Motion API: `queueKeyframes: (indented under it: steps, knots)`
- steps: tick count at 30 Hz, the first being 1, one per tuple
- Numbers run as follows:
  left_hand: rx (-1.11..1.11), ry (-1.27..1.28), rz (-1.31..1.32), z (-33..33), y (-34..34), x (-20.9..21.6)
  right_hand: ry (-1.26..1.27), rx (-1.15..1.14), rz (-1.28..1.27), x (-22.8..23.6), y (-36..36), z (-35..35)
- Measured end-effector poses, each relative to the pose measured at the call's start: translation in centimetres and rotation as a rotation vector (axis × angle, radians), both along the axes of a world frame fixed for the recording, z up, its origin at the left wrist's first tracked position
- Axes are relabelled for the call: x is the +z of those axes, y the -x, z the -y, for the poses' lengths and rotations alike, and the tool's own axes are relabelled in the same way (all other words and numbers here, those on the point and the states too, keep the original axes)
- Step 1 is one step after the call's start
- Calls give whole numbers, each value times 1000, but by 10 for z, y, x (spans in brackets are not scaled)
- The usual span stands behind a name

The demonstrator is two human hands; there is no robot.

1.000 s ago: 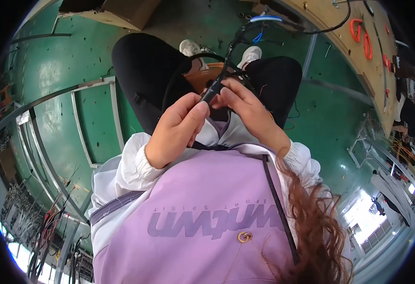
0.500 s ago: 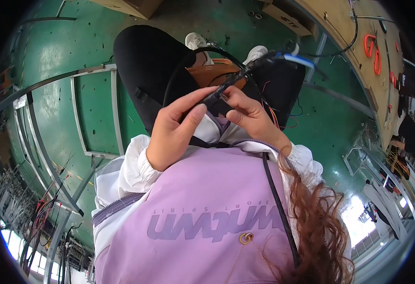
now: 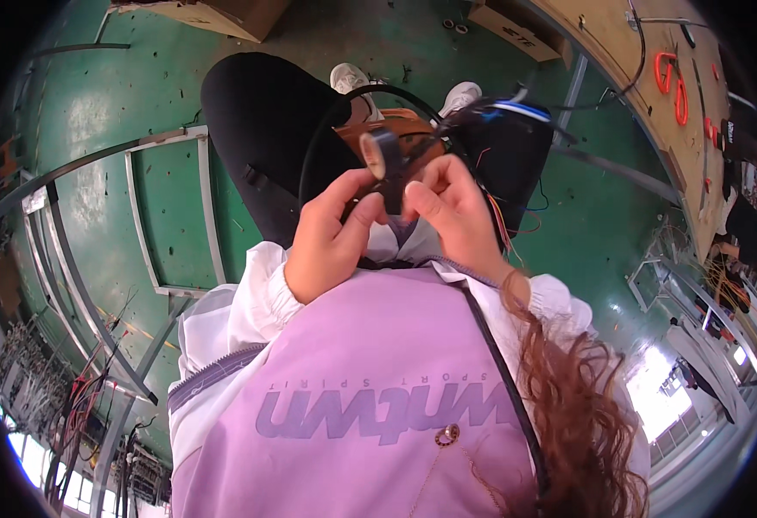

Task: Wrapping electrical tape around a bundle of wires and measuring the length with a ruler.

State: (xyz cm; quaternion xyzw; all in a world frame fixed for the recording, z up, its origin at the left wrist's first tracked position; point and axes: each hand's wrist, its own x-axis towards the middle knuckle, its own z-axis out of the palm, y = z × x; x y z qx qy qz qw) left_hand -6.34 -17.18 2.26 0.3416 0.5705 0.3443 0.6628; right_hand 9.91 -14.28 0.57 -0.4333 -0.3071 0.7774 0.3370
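Observation:
A black-wrapped wire harness [image 3: 427, 148] runs up and right from between my hands. My left hand [image 3: 331, 237] is closed, thumb and forefinger pinching the harness. Against it, just above my fingertips, is a roll of black tape [image 3: 381, 154] with a pale core, slightly blurred. A dark strip of tape hangs between the two hands. My right hand [image 3: 456, 216] is closed too, with thumb and fingertips pinched at the strip's right edge; the exact grip is partly hidden. Blue and white wires [image 3: 521, 110] stick out of the harness's far end over my right knee.
A black cable loop [image 3: 305, 173] arches over my lap, above an orange-brown object [image 3: 395, 126] between my legs. Thin coloured wires [image 3: 501, 220] hang at my right. Metal frames [image 3: 205, 207] stand left. Orange-handled scissors [image 3: 680, 99] lie on the wooden table at far right.
The tape roll has come into view above my fingers, with a strip between my hands. Both hands have dropped slightly toward my body, and the harness's far end has shifted.

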Motion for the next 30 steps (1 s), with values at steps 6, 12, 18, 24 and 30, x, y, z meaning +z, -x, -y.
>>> queueKeyframes:
  steps: [6,12,18,24,30]
  knots:
    - [-129,-196,-72,-2,-3,-4,185,9,-59,-5,27,-16]
    - [0,363,508,-11,17,12,-37,387,-228,-27,17,-25]
    - [-2,-398,-388,-1,4,-6,13,398,-119,-8,0,-13]
    - [-274,-337,-646,-3,7,2,42,533,-243,2,-13,-22]
    - [-314,-306,-486,-2,7,0,115,459,-251,-11,-12,-20]
